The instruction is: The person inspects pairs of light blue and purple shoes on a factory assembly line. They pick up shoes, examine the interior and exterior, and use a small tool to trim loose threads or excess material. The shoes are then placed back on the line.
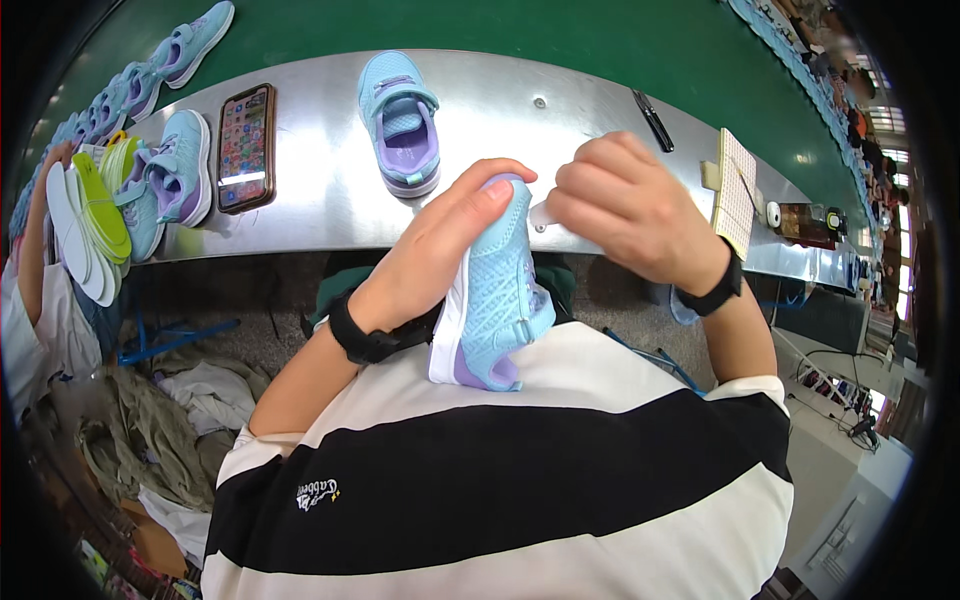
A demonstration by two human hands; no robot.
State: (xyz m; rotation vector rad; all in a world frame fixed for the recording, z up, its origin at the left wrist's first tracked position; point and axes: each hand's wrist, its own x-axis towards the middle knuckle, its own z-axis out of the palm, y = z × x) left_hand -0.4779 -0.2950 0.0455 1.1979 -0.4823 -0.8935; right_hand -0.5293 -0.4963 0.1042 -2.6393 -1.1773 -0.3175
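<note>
My left hand (438, 235) is closed round the toe end of a light blue shoe (500, 280) with a white sole and lilac heel. The shoe is tilted on end, toe up, in front of my chest. Just right of the toe, my right hand (628, 205) is closed, fingers curled, pinching a small white piece (541, 214) whose kind I cannot make out. A matching shoe (405, 130) sits upright on the metal tabletop (490, 105) beyond my left hand, its opening facing me.
Leftward lie a phone (246, 148), blue shoes (178, 168), and white and green insoles (98, 205) near another person's arm (40, 240). A black-handled tool (653, 122), a notepad (735, 190) and a brown bottle (808, 224) are at right. Behind runs a green surface (480, 25).
</note>
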